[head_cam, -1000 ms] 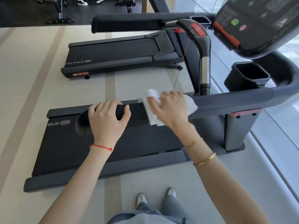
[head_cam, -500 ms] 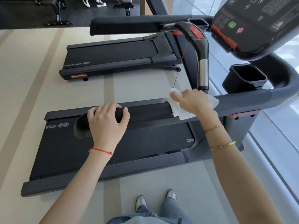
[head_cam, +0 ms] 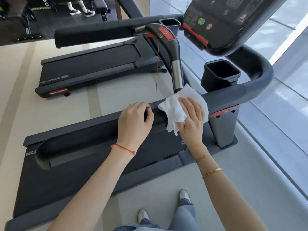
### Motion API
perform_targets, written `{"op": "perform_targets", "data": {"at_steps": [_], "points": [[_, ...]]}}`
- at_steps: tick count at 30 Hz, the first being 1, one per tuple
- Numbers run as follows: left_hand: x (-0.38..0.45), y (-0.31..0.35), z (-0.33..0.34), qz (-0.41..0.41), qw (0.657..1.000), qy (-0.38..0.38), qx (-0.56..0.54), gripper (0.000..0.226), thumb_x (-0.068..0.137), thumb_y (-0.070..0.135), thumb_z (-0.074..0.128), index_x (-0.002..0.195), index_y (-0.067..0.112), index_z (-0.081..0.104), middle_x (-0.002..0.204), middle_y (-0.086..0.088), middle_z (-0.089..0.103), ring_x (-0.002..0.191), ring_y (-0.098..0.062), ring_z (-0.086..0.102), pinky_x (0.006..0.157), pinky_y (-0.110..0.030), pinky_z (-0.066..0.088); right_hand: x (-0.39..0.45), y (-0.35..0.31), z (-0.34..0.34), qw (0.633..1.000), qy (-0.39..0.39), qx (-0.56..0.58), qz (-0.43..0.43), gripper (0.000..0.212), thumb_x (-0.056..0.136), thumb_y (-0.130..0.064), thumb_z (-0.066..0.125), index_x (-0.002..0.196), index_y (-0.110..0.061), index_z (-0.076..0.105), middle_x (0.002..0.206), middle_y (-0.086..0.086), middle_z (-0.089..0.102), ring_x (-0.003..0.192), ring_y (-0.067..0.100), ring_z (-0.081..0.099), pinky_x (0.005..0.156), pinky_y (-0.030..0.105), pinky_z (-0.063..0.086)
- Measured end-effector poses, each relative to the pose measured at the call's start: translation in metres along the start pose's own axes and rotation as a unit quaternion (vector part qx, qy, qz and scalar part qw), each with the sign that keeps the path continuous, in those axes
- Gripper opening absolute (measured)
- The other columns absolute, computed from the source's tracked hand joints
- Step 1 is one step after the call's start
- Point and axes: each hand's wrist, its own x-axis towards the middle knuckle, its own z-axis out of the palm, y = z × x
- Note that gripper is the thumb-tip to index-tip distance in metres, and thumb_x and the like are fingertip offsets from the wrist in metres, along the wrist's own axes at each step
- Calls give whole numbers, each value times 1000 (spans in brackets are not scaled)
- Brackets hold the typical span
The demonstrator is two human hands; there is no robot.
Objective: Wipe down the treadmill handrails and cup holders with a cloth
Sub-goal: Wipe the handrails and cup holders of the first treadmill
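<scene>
Since the earlier frames the left hand (head_cam: 135,120) has been slid along the near handrail (head_cam: 80,139) toward the console end, and it is now set just beside the right hand (head_cam: 191,119), with the cloth (head_cam: 175,107) between them.

The left fingers are curled over the rail. The white cloth is draped over the rail where it meets the upright, and it is pressed down by the right hand, whose fingers lie nearly straight on top of it.

Trouble is likely from the thin red cord (head_cam: 156,72) hanging just behind the cloth: it could be caught by a loose corner and pulled. Because the cloth is only pressed, not gripped, it might slip off the rounded rail. The cup holder (head_cam: 220,75) close by appears not yet wiped.

The far side of the rail under both hands is hidden, so the left fingertips cannot be seen. The console (head_cam: 233,22) is cut off at the top edge, and its markings are too blurred to read.
</scene>
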Motion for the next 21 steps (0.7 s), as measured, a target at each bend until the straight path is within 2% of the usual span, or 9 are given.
{"op": "perform_targets", "data": {"at_steps": [2, 6, 11, 16, 21], "points": [[6, 9, 5, 12, 1000, -6, -9, 19, 95, 20, 50, 93, 13, 68, 86, 1, 68, 80, -18, 60, 70, -30, 49, 6, 22, -5, 1000, 12, 10, 25, 40, 104, -29, 39, 129, -4, 58, 131, 11, 59, 129, 29, 45, 115, 40, 27], [23, 48, 41, 31, 999, -15, -28, 20, 96, 20, 50, 96, 13, 68, 90, 0, 69, 83, -18, 61, 73, -31, 51, 20, 88, -26, 997, 7, 1, 75, 38, 96, -23, 43, 128, -7, 57, 128, 6, 57, 126, 26, 44, 115, 33, 23], [41, 92, 82, 17, 999, -3, -31, 20, 96, 23, 50, 95, 15, 68, 87, 0, 68, 79, -17, 61, 71, -29, 52, 34, 162, -49, 994, -46, -14, 98, 47, 103, -40, 26, 127, -12, 56, 127, 0, 54, 125, 24, 43, 114, 32, 22], [51, 125, 109, -16, 1000, 23, -5, 18, 95, 23, 52, 88, 14, 67, 81, 0, 65, 73, -16, 57, 64, -29, 53, 43, 232, -70, 990, -58, -12, 128, 41, 95, -26, 33, 126, -10, 55, 126, 2, 55, 122, 23, 43, 112, 24, 19], [52, 131, 118, -62, 996, 58, 21, 21, 96, 22, 52, 84, 12, 66, 78, -1, 64, 72, -18, 57, 59, -33, 52, 60, 289, -89, 988, -90, -5, 126, 38, 96, -24, 33, 120, -6, 56, 116, 11, 58, 115, 28, 43, 106, 35, 30]]}}
